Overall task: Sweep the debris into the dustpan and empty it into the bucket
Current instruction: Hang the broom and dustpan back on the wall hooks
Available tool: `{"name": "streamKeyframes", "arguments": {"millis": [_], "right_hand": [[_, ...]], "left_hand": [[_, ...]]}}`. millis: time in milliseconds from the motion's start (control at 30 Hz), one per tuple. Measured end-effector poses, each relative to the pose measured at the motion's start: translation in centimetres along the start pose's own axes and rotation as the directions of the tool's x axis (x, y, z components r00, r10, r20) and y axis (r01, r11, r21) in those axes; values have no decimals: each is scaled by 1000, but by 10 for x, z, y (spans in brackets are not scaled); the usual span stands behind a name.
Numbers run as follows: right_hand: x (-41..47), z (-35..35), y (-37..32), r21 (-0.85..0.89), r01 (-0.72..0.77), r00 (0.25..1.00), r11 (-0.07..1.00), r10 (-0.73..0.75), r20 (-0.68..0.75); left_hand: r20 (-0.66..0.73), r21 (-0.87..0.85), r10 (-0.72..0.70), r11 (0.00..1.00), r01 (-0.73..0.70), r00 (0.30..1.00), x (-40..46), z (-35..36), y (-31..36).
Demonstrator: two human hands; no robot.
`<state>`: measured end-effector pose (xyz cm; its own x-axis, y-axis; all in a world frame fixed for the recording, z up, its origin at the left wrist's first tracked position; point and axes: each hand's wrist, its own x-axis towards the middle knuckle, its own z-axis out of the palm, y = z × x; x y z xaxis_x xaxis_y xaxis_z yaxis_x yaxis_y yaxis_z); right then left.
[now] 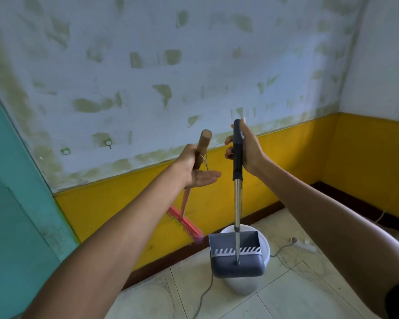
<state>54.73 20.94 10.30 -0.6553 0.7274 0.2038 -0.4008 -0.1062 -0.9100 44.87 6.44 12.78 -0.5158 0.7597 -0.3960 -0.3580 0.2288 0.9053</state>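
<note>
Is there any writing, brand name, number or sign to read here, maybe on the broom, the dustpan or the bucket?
None can be read: the broom, dustpan, bucket and wall show no writing.
Any marking on the white power strip is too small to tell.

The dustpan (236, 270) hung directly over the bucket (242, 287), which stood on the floor (290, 295) beside the wall (124, 217); the broom (184, 224) hung left of both.
</note>
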Motion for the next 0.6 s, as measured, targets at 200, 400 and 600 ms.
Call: {"name": "streamKeyframes", "arguments": {"millis": [200,400,600], "right_hand": [[-1,35,-1,-126,-74,993,989,85,82],[7,51,28,-186,25,996,982,-41,-80],[28,50,39,-109,37,962,993,-65,-267]], "left_hand": [[-80,-22,51,998,-53,996,3,-20,22],[-45,40,69,997,-67,997,1,-33,23],[-94,175,168,973,-150,981,-8,-53,36]]}}
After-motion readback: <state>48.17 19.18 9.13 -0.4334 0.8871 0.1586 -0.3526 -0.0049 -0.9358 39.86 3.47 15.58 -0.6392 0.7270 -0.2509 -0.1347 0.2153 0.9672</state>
